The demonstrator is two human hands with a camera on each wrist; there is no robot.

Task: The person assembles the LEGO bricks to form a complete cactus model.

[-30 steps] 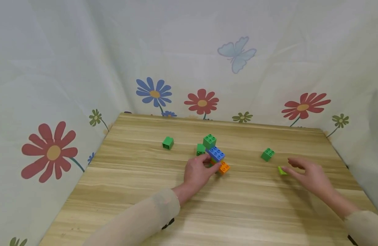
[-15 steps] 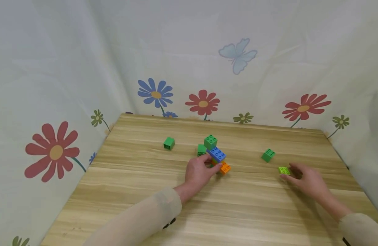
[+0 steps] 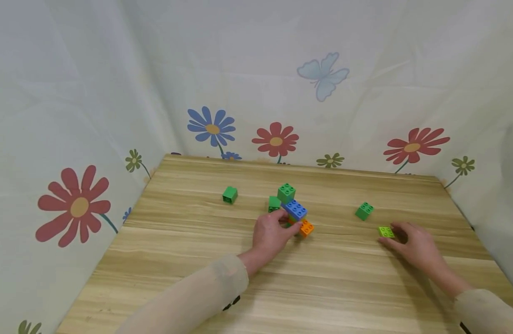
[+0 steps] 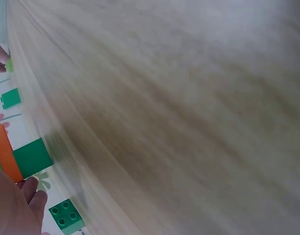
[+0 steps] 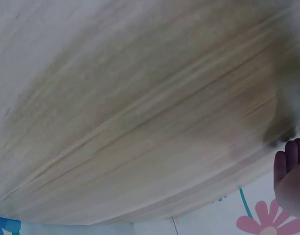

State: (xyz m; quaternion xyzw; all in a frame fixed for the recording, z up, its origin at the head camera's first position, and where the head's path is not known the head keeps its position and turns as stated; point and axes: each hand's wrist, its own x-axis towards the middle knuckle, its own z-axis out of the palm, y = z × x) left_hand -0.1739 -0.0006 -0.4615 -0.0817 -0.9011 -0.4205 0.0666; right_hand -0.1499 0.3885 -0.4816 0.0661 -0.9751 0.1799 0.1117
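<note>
Lime brick [image 3: 385, 231] now studs up, right hand [image 3: 421, 247] pinching it.

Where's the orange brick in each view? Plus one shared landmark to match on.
Head: orange brick right of centre, below mid-height, by the left hand.
Left wrist: orange brick at left edge, against a green brick.
Right wrist: not in it.
Shared landmark: right hand, lower right in head, upper left edge in left wrist, right edge in right wrist.
</note>
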